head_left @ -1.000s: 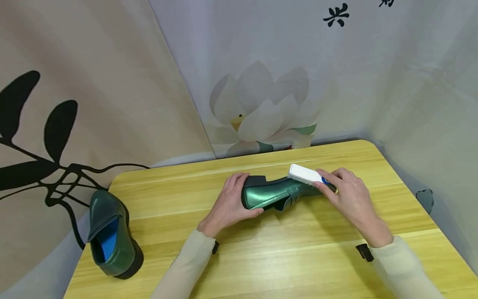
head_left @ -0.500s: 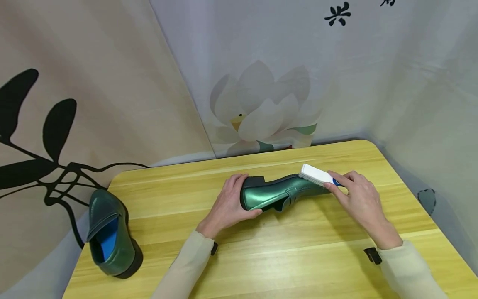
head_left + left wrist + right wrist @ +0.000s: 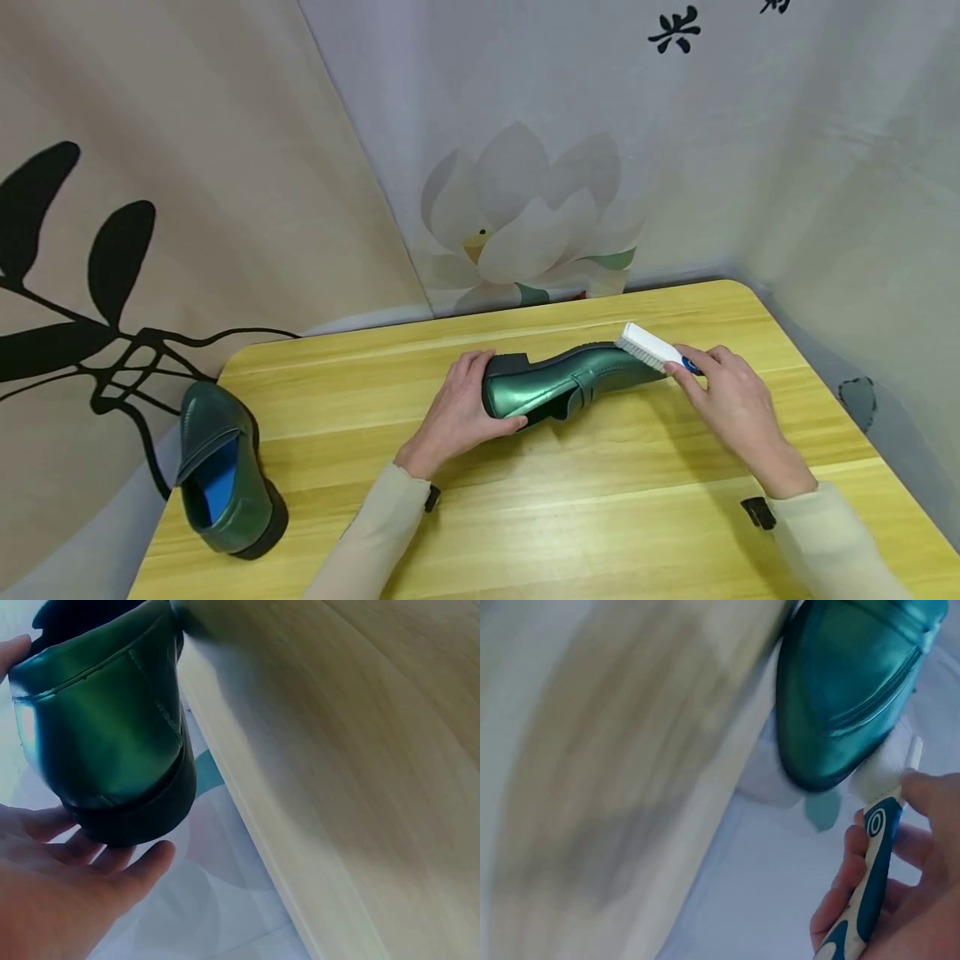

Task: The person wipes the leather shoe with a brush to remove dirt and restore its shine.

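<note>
A shiny green loafer (image 3: 547, 385) lies tipped on its side above the table, its sole facing away and its toe to the right. My left hand (image 3: 463, 410) grips it by the heel; in the left wrist view the fingers (image 3: 127, 877) lie under the black heel block and the thumb is on the collar. My right hand (image 3: 726, 408) holds a brush (image 3: 649, 345) by its blue-and-white handle (image 3: 870, 877). The white bristles touch the sole edge near the toe (image 3: 832, 742) of the loafer.
A second green loafer (image 3: 232, 471) with a blue insole stands at the left edge of the wooden table (image 3: 585, 517). Behind the table hangs a printed cloth (image 3: 525, 150) with a lotus, and another cloth side runs along the right.
My right hand has slid the brush rightward along the loafer's sole edge, from mid-sole to the toe. The left hand and the loafer have stayed nearly still.
</note>
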The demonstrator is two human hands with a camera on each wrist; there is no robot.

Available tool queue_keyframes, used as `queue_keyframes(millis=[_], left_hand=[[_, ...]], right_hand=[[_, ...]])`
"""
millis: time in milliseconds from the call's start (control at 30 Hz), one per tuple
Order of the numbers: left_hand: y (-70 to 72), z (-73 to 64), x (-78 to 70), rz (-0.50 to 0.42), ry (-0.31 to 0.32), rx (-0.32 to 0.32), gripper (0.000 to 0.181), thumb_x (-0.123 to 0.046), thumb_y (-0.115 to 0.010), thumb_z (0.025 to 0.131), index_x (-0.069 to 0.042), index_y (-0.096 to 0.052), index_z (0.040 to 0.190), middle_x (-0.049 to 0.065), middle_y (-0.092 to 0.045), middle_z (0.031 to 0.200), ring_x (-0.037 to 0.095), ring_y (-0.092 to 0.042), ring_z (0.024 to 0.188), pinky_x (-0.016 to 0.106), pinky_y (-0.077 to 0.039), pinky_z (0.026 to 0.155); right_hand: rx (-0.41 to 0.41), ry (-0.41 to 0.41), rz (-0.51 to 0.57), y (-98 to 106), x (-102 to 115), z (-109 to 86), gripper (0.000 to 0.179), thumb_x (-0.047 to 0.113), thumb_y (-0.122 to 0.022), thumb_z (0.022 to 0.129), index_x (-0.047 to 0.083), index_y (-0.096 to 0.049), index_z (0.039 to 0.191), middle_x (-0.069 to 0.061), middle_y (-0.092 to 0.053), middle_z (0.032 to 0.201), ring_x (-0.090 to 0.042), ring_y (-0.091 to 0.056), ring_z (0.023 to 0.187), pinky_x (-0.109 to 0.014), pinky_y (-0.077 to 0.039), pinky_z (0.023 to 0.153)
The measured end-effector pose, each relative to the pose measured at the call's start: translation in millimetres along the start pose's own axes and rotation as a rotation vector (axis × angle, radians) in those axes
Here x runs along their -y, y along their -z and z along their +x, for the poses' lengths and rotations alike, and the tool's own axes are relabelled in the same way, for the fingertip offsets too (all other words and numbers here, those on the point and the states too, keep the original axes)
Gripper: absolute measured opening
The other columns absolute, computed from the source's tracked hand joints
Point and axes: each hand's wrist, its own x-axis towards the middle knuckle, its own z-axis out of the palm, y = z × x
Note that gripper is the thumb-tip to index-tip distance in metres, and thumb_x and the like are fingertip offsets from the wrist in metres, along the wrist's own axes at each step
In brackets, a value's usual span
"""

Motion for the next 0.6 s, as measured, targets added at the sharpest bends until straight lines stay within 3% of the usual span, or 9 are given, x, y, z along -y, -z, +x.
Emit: queue_keyframes(millis=[167, 433, 600], left_hand=[[1.5, 0.9, -2.6, -0.019, 0.019, -0.004, 0.103, -0.051, -0.088, 0.075, -0.003, -0.042, 0.154, 0.016, -0.044, 0.15, 0.034, -0.046, 0.129, 0.049, -0.048, 0.099], [1.7, -0.1, -6.0, -0.031, 0.034, -0.007, 0.104, -0.053, -0.087, 0.075, -0.002, -0.042, 0.154, 0.016, -0.044, 0.149, 0.035, -0.046, 0.129, 0.051, -0.049, 0.099], [1.9, -0.4, -3.1, -0.043, 0.05, -0.005, 0.104, -0.055, -0.086, 0.075, -0.002, -0.043, 0.154, 0.016, -0.046, 0.147, 0.034, -0.049, 0.125, 0.05, -0.049, 0.098]], right_hand=[[0.006, -0.03, -0.013, 4.8, -9.9, -2.6, 0.042, 0.029, -0.072, 0.099, -0.001, -0.068, 0.129, -0.023, -0.063, 0.095, -0.028, -0.052, 0.069, -0.035, -0.036, 0.053], [-0.018, 0.051, 0.009, -1.2, 20.5, 8.9, 0.042, 0.029, -0.073, 0.098, 0.003, -0.069, 0.131, -0.019, -0.063, 0.094, -0.028, -0.053, 0.072, -0.038, -0.041, 0.057], [0.032, -0.022, -0.014, -0.2, 6.9, 6.2, 0.044, 0.033, -0.069, 0.102, 0.002, -0.066, 0.133, -0.023, -0.063, 0.099, -0.031, -0.054, 0.073, -0.037, -0.04, 0.053]])
